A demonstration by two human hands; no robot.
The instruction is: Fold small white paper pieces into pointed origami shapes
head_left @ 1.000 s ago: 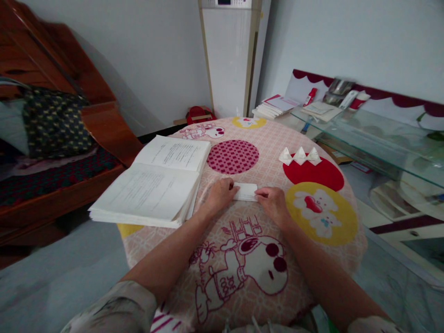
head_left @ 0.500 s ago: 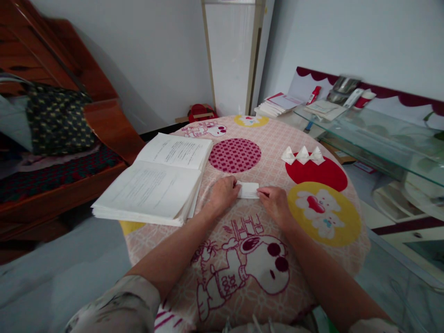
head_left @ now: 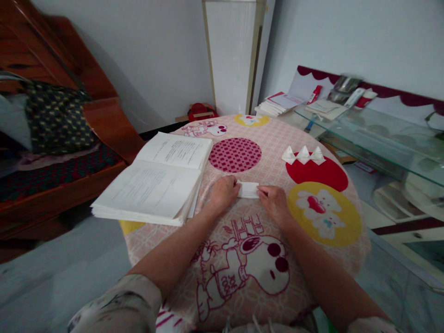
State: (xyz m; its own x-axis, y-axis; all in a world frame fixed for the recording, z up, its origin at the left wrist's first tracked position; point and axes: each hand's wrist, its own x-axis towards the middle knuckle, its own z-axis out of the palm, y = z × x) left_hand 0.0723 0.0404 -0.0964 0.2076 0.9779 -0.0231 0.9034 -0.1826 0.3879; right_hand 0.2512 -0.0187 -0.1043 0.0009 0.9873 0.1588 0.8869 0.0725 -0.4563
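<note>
A small folded piece of white paper (head_left: pixel 249 190) lies just over the patterned tablecloth (head_left: pixel 222 249), held at both ends. My left hand (head_left: pixel 225 192) is closed on its left end, thumb and curled fingers pinching the edge. At the opposite end, my right hand (head_left: pixel 274 201) pinches the paper between thumb and fingertips. Thin layered edges show along the paper's near side. Beyond my right hand, three folded white paper pieces with pointed tops (head_left: pixel 304 155) stand in a row by the red circle on the cloth.
To the left lies a thick open book (head_left: pixel 152 180) with printed pages. A glass-topped shelf unit (head_left: pixel 378 143) stands right of the table, carrying papers, a red bottle (head_left: pixel 314 95) and metal containers. A wooden bench (head_left: pixel 104 125) with a dark patterned bag (head_left: pixel 58 118) is at far left.
The camera view has shifted slightly. The paper's near edge now shows layered folds, and it looks a little narrower between my hands. Both hands keep their pinch on it.
</note>
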